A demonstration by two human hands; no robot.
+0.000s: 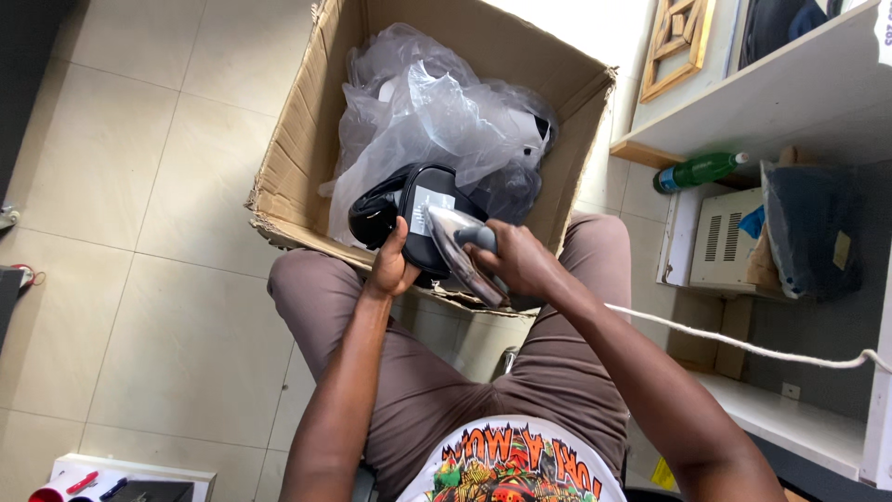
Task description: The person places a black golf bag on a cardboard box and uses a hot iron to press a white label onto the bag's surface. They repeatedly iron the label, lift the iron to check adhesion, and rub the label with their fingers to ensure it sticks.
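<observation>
I am seated with my knees against an open cardboard box (297, 139). Between my hands is a black clothes iron (409, 209) with a shiny metal soleplate (460, 251) turned toward me. My left hand (392, 265) grips the iron's black body from below. My right hand (516, 260) wraps around the soleplate end and the grey part. A white cord (743, 346) runs off to the right from near my right forearm. Crumpled clear plastic wrap (437, 112) fills the box behind the iron.
Beige tiled floor (139, 279) lies to the left. On the right a white shelf unit (780, 102) carries a green bottle (697, 170), a white vented appliance (729, 242) and a dark bag (808, 228). A wooden frame (678, 42) leans at the top. Small red items (70, 485) sit bottom left.
</observation>
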